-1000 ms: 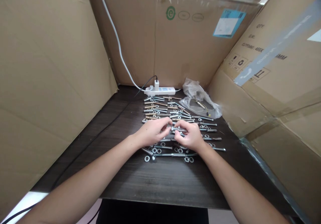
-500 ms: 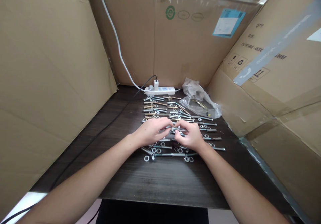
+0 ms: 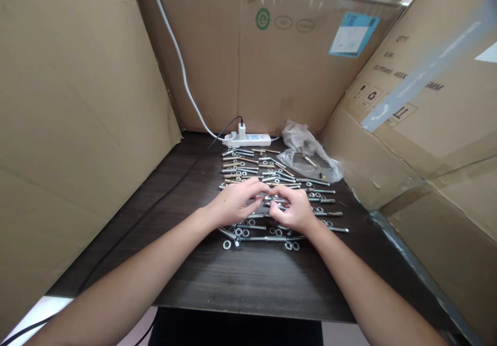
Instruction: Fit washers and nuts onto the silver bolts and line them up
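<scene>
My left hand (image 3: 236,200) is curved over the rows of hardware, its thumb and index finger apart with a gap between them. Its index fingertip meets the fingers of my right hand (image 3: 294,207). That right hand is pinched around a small silver bolt (image 3: 267,198), whose end pokes out to the left of its fingertips. The rest of the bolt is hidden behind the fingers. Under and around both hands lie silver expansion bolts (image 3: 267,239), with flat washers (image 3: 227,244) and nuts (image 3: 288,245) beside them.
Brass-coloured bolts (image 3: 233,165) lie in rows farther back on the dark table (image 3: 248,284). A white power strip (image 3: 256,140) with a plugged-in charger stands behind them, beside a clear plastic bag (image 3: 303,139). A black cable (image 3: 155,201) crosses the left side. Cardboard walls (image 3: 217,61) enclose the table.
The thumb and index finger of my left hand have parted from the bolt, and the index fingertip has shifted toward my right hand. My right hand stays almost in place.
</scene>
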{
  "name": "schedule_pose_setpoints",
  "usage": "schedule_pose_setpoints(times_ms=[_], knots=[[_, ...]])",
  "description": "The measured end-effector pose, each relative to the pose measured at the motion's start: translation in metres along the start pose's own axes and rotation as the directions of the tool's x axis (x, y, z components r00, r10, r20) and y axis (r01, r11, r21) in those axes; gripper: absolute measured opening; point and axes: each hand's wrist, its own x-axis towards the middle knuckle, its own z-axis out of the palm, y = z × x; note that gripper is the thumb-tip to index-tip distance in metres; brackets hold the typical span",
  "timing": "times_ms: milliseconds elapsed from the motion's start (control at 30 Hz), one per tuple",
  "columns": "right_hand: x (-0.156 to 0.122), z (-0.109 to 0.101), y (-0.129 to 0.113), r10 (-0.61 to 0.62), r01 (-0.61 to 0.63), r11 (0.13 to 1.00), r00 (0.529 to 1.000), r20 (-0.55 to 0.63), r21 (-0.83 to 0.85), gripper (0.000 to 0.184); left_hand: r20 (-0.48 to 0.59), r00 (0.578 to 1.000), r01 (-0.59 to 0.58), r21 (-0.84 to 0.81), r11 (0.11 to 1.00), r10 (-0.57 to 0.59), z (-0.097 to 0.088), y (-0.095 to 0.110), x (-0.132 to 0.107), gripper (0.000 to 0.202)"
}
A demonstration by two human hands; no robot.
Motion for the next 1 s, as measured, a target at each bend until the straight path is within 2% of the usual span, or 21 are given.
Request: schedule_pose_setpoints(times_ms=[167,367,567,667,733,833,1000], knots=[[0.001,0.000,-0.001,-0.007,0.007,1.000,1.000,0.018,-0.011,0.010,0.035,0.998,-0.049,0.035,0.998,0.047,-0.002,0.002,0.000,0.022],[0.001,-0.002,-0.005,-0.012,0.012,1.000,1.000,0.000,-0.007,0.010,0.043,0.999,0.023,-0.058,0.998,-0.021,0.000,0.002,0.002,0.016],[0.000,-0.001,-0.003,-0.004,0.004,1.000,1.000,-0.011,-0.004,0.009,0.074,0.996,0.061,-0.031,0.998,-0.059,0.006,-0.001,0.003,0.030],[0.000,-0.001,-0.003,-0.001,0.001,1.000,1.000,-0.011,-0.001,0.010,0.032,0.996,0.086,-0.049,0.995,-0.084,0.003,0.001,0.002,0.018],[0.000,0.000,-0.003,0.002,-0.002,1.000,1.000,-0.012,0.003,0.010,0.008,0.997,0.082,-0.078,0.994,-0.081,0.002,0.004,0.000,0.018],[0.000,0.000,-0.003,0.002,-0.002,1.000,1.000,-0.012,0.014,0.011,0.028,0.997,0.077,-0.095,0.993,-0.075,0.000,0.008,-0.001,0.022],[0.000,-0.001,-0.003,0.008,-0.007,1.000,1.000,-0.022,0.020,0.010,0.053,0.992,0.118,-0.070,0.991,-0.114,0.003,0.008,-0.001,0.016]])
